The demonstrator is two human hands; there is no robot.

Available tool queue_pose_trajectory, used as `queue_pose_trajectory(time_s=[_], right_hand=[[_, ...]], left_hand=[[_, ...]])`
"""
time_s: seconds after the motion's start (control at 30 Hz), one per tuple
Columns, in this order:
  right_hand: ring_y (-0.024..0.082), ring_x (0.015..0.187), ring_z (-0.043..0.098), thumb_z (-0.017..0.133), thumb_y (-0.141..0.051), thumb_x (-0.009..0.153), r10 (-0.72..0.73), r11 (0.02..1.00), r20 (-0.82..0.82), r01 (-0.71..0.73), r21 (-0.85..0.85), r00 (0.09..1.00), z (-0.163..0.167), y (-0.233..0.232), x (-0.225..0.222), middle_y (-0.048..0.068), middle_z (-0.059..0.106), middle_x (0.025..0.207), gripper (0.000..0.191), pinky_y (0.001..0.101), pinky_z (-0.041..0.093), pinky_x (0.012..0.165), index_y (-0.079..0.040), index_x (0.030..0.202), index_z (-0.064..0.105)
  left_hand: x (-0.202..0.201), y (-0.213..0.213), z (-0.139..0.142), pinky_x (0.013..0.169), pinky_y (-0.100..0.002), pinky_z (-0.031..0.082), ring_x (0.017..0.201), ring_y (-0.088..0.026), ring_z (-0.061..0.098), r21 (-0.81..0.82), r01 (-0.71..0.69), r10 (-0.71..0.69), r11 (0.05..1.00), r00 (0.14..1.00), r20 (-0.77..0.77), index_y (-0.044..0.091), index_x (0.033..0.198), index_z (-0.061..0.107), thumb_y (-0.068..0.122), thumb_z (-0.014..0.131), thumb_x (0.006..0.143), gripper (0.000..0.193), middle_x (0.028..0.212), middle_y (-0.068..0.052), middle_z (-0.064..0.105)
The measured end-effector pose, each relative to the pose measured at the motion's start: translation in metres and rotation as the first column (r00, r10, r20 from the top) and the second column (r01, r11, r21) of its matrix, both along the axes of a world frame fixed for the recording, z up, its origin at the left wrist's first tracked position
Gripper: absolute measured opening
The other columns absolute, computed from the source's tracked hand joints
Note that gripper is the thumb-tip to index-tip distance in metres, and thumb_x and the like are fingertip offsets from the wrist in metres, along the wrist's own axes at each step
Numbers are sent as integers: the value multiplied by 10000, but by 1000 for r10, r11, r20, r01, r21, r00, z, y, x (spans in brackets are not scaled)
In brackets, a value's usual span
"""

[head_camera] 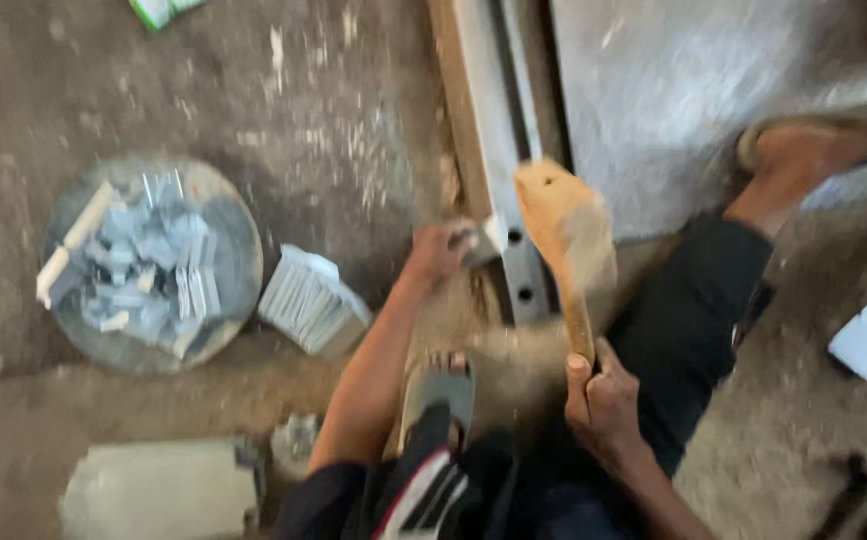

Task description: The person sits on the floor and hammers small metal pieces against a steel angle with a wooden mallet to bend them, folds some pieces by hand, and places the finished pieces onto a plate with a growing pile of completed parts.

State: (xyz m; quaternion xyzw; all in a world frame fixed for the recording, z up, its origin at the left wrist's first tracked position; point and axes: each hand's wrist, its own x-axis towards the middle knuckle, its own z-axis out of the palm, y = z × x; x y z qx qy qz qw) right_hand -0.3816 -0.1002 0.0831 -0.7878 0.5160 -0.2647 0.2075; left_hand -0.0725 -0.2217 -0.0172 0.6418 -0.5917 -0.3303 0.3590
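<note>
My head camera looks steeply down from close above my lap onto the floor (333,120). My knees fill six o'clock, the metal bar (498,150) runs toward twelve, and a round tray (238,225) sits at nine. The picture is motion-blurred.

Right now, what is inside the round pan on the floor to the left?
The round pan holds a loose heap of small pale metal pieces, some stacked in rows. The pan's bottom beneath the heap is covered, and motion blur hides finer detail.
</note>
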Motion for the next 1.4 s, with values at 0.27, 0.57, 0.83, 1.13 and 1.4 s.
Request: queue_pose_trajectory(time_s=[0.27,0.57,0.83,1.13,1.4], right_hand=[[436,667,653,578,-208,1016,30,984,-211,8,178,977,43,-16,25,226,667,847,276,518,520,585,27,911,677],[308,486,479,402,-351,1169,-390,562,264,1,827,882,10,-26,7,175,518,596,617,402,403,480,18,693,533],[168,489,448,355,-503,1097,-285,667,348,-76,742,893,-68,-23,-21,19,478,530,609,336,371,470,-75,693,511],[202,787,651,609,-419,982,-368,649,246,58,759,897,-72,-84,-15,93,696,871,480,355,522,714,33,1112,702],[202,970,662,781,-70,968,-522,573,684,-385,724,510,-67,-91,26,109,676,1127,297,338,580,776,71,1100,556]], left_hand=[[2,9,7,856,-442,542,942,-334,732,71,-28,20,997,994,104,174,1142,767,334,745,877,311,1008,-157,756],[3,6,-4,904,-496,502,1022,-350,710,-65,19,-13,998,995,94,196,1216,740,301,742,872,360,1100,-127,758],[4,6,-5,957,-479,526,1064,-298,731,127,41,-41,991,999,-1,237,1274,701,327,724,888,398,1112,-94,756],[-9,17,47,918,-472,493,915,-329,723,39,-6,1,999,993,116,160,1123,743,255,724,899,244,927,-128,753],[-45,58,107,895,-459,487,965,-305,670,-336,197,-139,921,972,190,166,1106,719,196,754,883,228,971,-67,711]])
